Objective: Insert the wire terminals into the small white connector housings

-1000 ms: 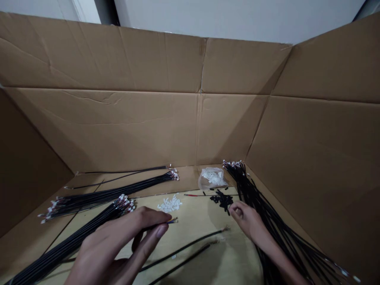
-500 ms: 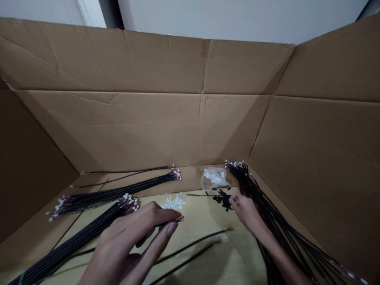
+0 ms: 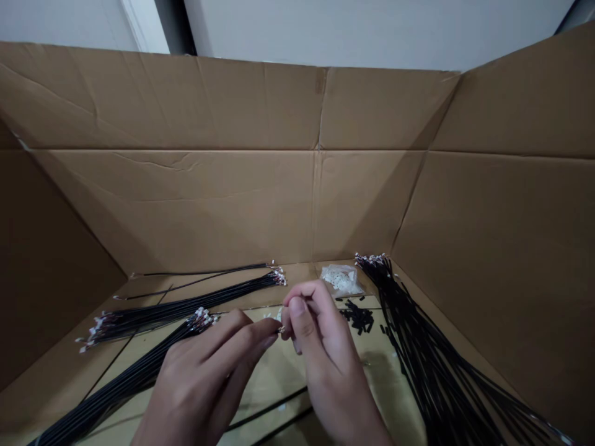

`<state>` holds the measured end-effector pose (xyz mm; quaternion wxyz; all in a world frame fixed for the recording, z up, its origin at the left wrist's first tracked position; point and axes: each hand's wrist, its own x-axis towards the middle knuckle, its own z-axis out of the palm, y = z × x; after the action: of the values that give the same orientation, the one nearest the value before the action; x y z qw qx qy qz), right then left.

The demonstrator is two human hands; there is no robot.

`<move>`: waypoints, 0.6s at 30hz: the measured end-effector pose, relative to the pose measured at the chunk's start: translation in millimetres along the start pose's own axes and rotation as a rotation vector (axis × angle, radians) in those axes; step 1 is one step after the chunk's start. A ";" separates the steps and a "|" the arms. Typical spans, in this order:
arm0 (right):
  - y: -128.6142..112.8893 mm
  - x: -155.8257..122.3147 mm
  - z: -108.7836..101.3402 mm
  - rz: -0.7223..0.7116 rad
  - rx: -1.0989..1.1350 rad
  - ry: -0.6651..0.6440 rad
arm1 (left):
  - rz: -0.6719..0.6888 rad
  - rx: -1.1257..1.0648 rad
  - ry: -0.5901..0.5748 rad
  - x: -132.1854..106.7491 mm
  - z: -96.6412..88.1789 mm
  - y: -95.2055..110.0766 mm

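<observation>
Two hands meet low in the centre: the left hand [image 3: 209,378] pinches a wire [image 3: 280,330] by its tip, and the right hand [image 3: 320,347] closes its fingers at that tip, its grip hidden. Around them lie three cable bundles, far-left [image 3: 186,303], near-left [image 3: 116,384] and right [image 3: 427,365], one bag [image 3: 341,279] of white connectors and one heap of black sleeves [image 3: 357,317]. Everything rests on a cardboard floor [image 3: 276,376] inside three cardboard walls [image 3: 209,204], with a white room wall [image 3: 372,31] behind.

Cardboard box floor [image 3: 279,282], black wire bundles [image 3: 186,305], loose black sleeves [image 3: 357,317], small plastic bag [image 3: 343,279]
</observation>
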<state>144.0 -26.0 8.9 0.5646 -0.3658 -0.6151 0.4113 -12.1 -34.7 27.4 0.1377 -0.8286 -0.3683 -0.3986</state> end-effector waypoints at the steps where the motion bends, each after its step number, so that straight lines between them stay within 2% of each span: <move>1: 1.1 -1.0 1.3 -0.017 -0.049 0.016 | 0.003 0.017 -0.003 0.0 0.1 -0.1; 6: 7.3 2.9 4.4 -0.160 -0.170 0.051 | 0.026 0.122 0.005 -1.5 3.8 3.1; 11: 8.5 4.1 2.8 -0.200 -0.093 0.085 | -0.021 0.131 0.030 -7.5 9.1 8.7; 14: 10.4 6.1 -3.0 -0.102 0.134 0.035 | -0.023 0.083 0.067 -9.9 10.4 11.7; 18: 19.7 14.4 -9.5 0.098 0.644 -0.051 | -0.071 -0.004 0.105 -3.7 12.0 13.7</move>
<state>151.8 -4.3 -3.3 0.6152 -0.1871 -0.4489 0.6205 2.9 -39.8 17.8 0.1410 -0.7932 -0.3891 -0.4467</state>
